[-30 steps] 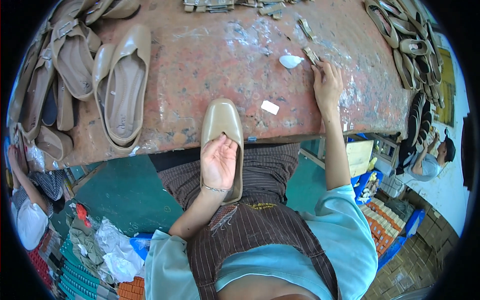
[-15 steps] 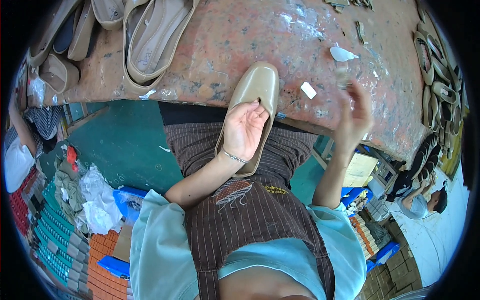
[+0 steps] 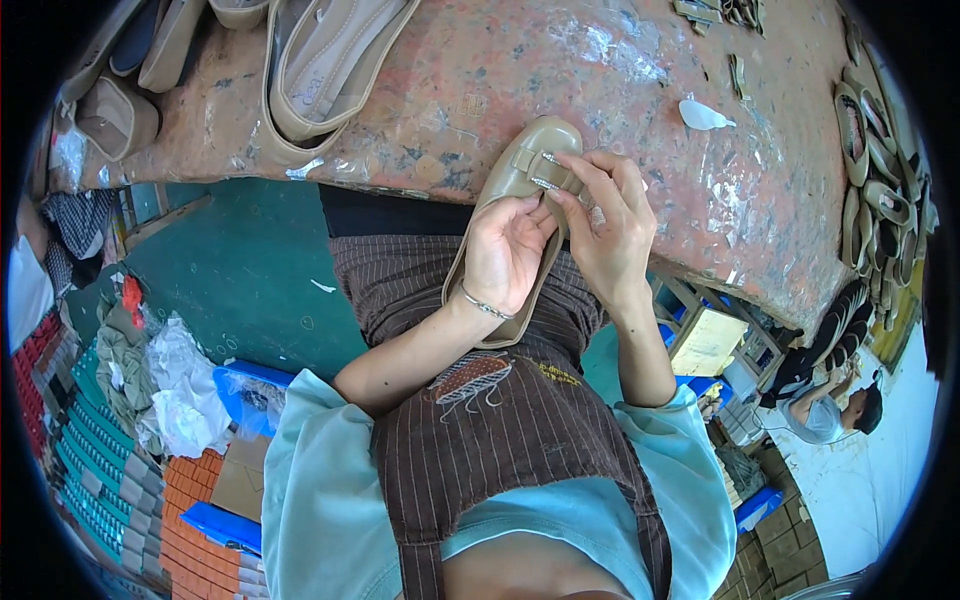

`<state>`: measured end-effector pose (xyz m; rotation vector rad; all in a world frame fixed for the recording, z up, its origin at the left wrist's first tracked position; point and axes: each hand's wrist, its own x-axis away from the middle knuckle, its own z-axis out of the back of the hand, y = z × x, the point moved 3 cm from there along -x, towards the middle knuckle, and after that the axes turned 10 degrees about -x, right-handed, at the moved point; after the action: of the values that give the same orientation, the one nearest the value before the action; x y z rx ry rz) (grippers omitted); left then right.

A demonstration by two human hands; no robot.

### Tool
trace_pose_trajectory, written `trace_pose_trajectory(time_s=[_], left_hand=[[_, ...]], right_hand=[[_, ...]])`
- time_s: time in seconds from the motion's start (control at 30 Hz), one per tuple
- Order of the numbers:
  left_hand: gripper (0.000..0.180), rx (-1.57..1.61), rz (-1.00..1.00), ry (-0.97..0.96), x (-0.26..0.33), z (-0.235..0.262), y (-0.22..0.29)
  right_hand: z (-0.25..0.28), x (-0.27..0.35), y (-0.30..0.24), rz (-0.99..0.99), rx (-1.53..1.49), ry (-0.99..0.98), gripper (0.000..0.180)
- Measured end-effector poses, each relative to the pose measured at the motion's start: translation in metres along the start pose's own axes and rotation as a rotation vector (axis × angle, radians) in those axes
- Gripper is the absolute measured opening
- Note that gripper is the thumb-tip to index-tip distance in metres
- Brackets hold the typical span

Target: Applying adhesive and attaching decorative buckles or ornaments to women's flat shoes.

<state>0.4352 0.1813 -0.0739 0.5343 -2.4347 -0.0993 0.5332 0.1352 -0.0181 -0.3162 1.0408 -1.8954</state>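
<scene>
A glossy beige square-toed flat shoe [image 3: 550, 130] lies with its toe on the table edge and its heel over my lap. My left hand [image 3: 500, 258] grips it by the opening, fingers reaching inside and thumb near the vamp. Across the vamp lies a beige strap ornament [image 3: 524, 163] with a sparkling buckle. My right hand [image 3: 612, 222] pinches the ornament's right side between thumb and fingers, against the shoe. The fingertips inside the shoe are partly hidden.
A white teardrop-shaped squeeze bottle [image 3: 704, 116] lies right of my hands. Farther back are several small beige straps [image 3: 738, 78]. Beige shoes [image 3: 345, 75] stand at the left, more shoes [image 3: 885, 195] at the far right. A person [image 3: 825, 410] sits at the right.
My right hand has come left from over the table, bringing the strap ornament onto the shoe's vamp. The shoe's toe has shifted slightly right, and my left hand still holds it.
</scene>
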Motion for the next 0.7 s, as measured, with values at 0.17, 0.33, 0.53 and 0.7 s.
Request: trace_pose_trajectory(time_s=[0.17,0.33,0.53,0.7], left_hand=[[0.031,-0.009,0.016,0.011,0.002,-0.001,0.001],[0.025,-0.223,-0.007,0.153,-0.003,-0.009,0.000],[0.027,-0.212,-0.010,0.034,0.030,-0.035,0.031],[0.048,-0.247,-0.293,-0.519,0.083,-0.065,0.140]], right_hand=[[0.000,-0.001,-0.001,-0.010,-0.001,0.008,0.035],[0.001,0.000,-0.002,-0.192,-0.137,0.016,0.037],[0.026,0.011,0.015,-0.274,-0.772,0.285,0.027],[-0.003,-0.015,0.019,-0.457,-0.746,0.223,0.016]])
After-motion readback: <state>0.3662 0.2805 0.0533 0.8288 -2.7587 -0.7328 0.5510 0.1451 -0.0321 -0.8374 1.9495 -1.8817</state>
